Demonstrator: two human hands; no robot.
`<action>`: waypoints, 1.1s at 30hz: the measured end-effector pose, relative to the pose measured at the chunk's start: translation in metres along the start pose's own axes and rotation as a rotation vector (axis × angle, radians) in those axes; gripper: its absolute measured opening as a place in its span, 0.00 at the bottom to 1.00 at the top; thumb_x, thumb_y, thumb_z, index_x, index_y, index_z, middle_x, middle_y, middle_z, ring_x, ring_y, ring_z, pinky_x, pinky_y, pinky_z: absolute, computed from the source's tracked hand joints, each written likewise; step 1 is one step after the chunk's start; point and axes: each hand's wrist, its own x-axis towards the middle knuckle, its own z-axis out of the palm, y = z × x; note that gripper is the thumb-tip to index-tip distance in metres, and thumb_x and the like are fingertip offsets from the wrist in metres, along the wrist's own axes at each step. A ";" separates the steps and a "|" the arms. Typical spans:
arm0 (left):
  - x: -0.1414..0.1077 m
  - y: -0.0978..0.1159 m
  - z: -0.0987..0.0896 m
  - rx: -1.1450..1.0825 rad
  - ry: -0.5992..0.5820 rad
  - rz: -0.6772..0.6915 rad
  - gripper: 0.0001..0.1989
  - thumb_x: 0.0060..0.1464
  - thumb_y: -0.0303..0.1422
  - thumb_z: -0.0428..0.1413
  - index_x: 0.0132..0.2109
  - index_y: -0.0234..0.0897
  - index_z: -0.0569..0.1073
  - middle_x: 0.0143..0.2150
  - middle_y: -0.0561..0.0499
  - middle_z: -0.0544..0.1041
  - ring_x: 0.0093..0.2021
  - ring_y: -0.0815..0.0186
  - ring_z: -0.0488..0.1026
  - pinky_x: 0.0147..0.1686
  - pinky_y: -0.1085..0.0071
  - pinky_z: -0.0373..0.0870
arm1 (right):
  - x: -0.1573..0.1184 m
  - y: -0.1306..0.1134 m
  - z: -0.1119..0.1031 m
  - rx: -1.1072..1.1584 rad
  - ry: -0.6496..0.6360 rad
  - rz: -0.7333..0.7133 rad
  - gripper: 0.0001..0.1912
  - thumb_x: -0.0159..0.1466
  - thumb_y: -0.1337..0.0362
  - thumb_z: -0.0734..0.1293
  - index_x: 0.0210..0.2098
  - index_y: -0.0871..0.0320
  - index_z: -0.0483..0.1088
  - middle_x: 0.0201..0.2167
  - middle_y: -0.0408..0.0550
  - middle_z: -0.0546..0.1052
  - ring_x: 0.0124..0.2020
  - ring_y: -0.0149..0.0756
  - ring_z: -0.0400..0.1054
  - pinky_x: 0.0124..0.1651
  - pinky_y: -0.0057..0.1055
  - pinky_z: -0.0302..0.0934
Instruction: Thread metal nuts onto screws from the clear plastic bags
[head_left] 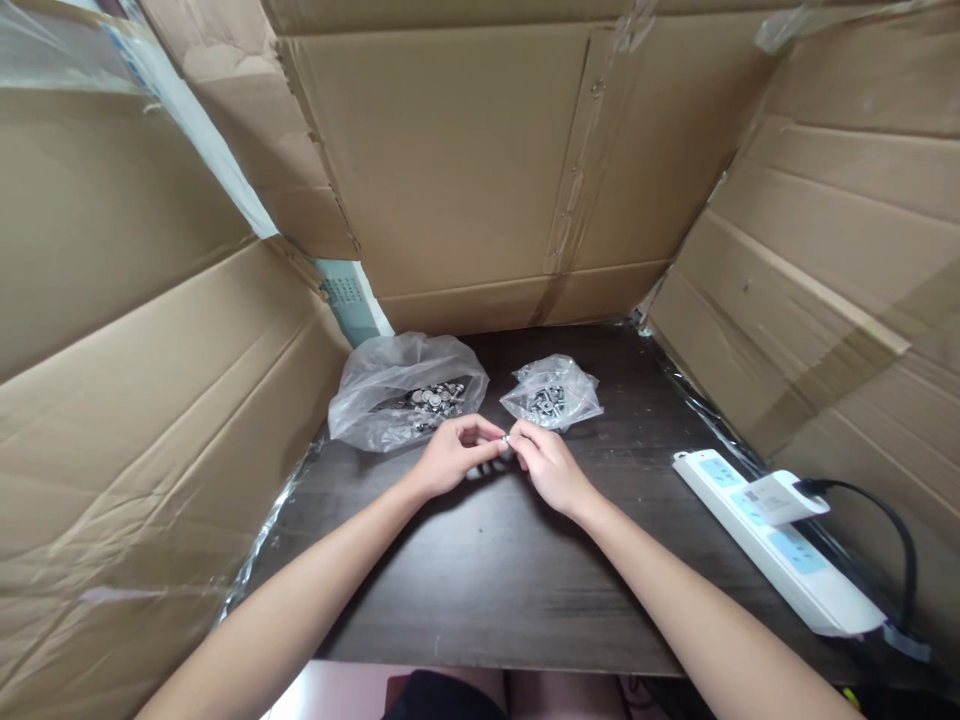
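My left hand (459, 455) and my right hand (546, 462) meet above the dark table, fingertips almost touching. Between them is a small shiny metal piece (506, 440), mostly covered by the fingers; its exact kind cannot be made out. Both hands are closed in a pinch on it. Just beyond my left hand lies an open clear plastic bag (367, 390) with many round, flat-headed metal pieces (431, 400) inside. Behind my right hand sits a smaller clear zip bag (581, 395) filled with metal screws (547, 402).
Cardboard walls (450, 160) enclose the dark tabletop (480, 580) at the back, left and right. Along the right side lies a white power strip (787, 550), with a white charger (772, 497) plugged in and a black cable (900, 530) running from it.
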 end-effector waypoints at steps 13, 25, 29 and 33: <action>0.001 0.001 -0.001 -0.017 0.001 -0.002 0.20 0.48 0.43 0.69 0.40 0.31 0.78 0.35 0.46 0.83 0.32 0.67 0.77 0.34 0.72 0.71 | 0.000 -0.001 0.000 0.008 -0.011 -0.005 0.18 0.70 0.55 0.55 0.25 0.55 0.59 0.21 0.41 0.64 0.27 0.35 0.59 0.33 0.32 0.52; -0.001 -0.003 0.000 0.032 -0.008 0.021 0.19 0.50 0.42 0.69 0.40 0.31 0.78 0.36 0.45 0.83 0.33 0.67 0.78 0.35 0.72 0.72 | -0.001 0.002 0.002 0.026 -0.014 0.004 0.17 0.68 0.58 0.58 0.23 0.55 0.60 0.19 0.40 0.63 0.25 0.33 0.57 0.31 0.31 0.51; 0.000 -0.003 0.000 0.017 -0.006 0.036 0.18 0.51 0.42 0.69 0.40 0.31 0.78 0.37 0.44 0.83 0.36 0.65 0.79 0.39 0.70 0.73 | 0.001 0.004 0.002 0.055 -0.031 0.019 0.20 0.69 0.55 0.57 0.23 0.55 0.60 0.19 0.40 0.62 0.24 0.33 0.57 0.30 0.31 0.51; 0.001 -0.002 -0.001 -0.004 -0.018 0.023 0.19 0.50 0.43 0.69 0.41 0.32 0.78 0.37 0.44 0.83 0.35 0.65 0.79 0.37 0.71 0.73 | 0.003 0.004 0.000 0.071 -0.029 0.035 0.20 0.69 0.54 0.57 0.23 0.55 0.61 0.19 0.40 0.62 0.24 0.33 0.57 0.30 0.31 0.51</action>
